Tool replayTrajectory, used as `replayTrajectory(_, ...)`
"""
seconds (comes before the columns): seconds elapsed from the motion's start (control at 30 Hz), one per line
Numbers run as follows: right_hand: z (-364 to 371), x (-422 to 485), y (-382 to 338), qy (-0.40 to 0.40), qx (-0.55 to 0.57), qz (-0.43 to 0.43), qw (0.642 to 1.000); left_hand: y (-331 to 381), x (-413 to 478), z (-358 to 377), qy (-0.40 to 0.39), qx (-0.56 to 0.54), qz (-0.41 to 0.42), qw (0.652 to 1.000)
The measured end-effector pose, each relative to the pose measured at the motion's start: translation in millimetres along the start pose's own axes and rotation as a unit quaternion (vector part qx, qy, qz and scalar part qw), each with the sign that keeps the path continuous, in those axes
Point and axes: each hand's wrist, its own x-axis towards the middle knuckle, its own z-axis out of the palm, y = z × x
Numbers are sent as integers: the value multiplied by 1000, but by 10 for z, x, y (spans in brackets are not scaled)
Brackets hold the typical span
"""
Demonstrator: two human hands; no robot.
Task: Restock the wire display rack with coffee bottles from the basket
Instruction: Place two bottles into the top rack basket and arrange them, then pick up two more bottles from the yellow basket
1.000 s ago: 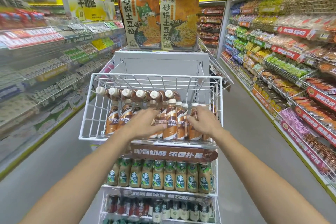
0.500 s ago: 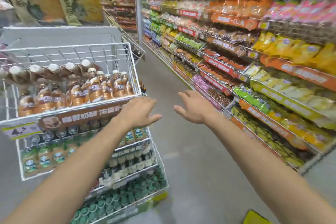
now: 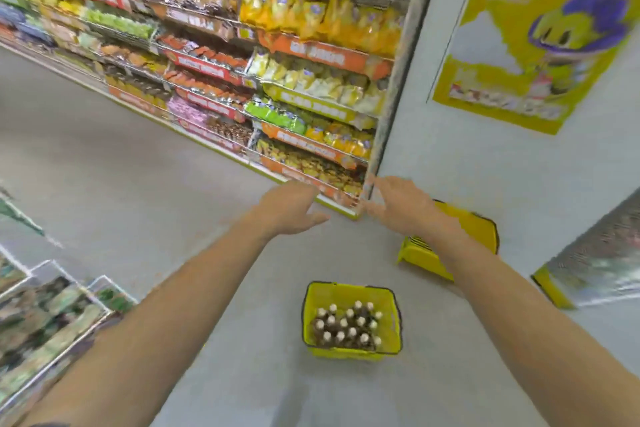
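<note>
Spanning most of the view, grey floor [image 3: 138, 156] runs from lower left up the aisle. Shelves [image 3: 284, 55] packed with snack bags, with orange and yellow price strips, fill upper left and centre, tilted by the wide angle. White wall [image 3: 485, 163] stands right of the shelves, with a yellow poster [image 3: 540, 35] on it showing a purple cartoon figure, blurred. Rack [image 3: 52, 308] shows only as a corner at lower left: white wire edges, contents smeared, cannot tell what they are. Blurred display [image 3: 595, 263] with a yellow base sits at the right edge. Bare forearms [image 3: 173, 322] reach forward from both bottom corners. Basket [image 3: 346, 295], yellow with a dark rim, sits on the floor between them, below the hands, well apart from the rack. Bottles [image 3: 346, 326], brown with white caps, stand upright inside it, bunched toward the near side. Other basket [image 3: 478, 229], also yellow, appears tilted on the floor by the wall, partly behind the right forearm. Left hand [image 3: 287, 208] is palm down, fingers straight and slightly apart, thumb out, holding nothing. Right hand [image 3: 398, 204] is motion-blurred, fingers look spread, holding nothing, in the air near the shelves' end.
</note>
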Motion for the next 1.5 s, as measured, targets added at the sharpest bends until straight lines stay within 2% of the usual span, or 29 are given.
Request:
replayTrajectory(0.13, 19, 7, 788, -2, 0, 13, 1000, 606, 521, 174, -10, -13, 10, 1000)
replayTrajectory(0.23, 104, 173, 1125, -14, 6, 7, 1000, 829, 763, 349, -29, -18, 5, 999)
replayTrajectory(0.43, 474, 690, 1316, -47, 46, -23, 998, 685, 1152, 580, -70, -21, -41, 996)
replayTrajectory(0.6, 1210, 1131, 1434, -110, 42, -24, 993, 438, 1573, 1137, -107, -26, -55, 992)
replayTrajectory(0.77, 2663, 1369, 1687, -178, 58, -16, 982, 330, 1914, 2468, -175, -58, -66, 981)
replayTrajectory(1.0, 5467, 1362, 2209, -250, 81, 2, 965, 277, 2189, 5177, -240, -111, -82, 961)
replayTrajectory(1.17, 7156, 1679, 2537, -264, 86, 5, 961, 61, 2536, 6861, -246, -98, -68, 962)
replayTrajectory(1.3, 8116, 2077, 2785, -234, 90, 12, 968, -164, 2934, 7895, -224, -92, -76, 967)
replayTrajectory(1.5, 8949, 2499, 2972, -185, 129, 45, 973, -390, 3311, 8916, -192, -151, -119, 963)
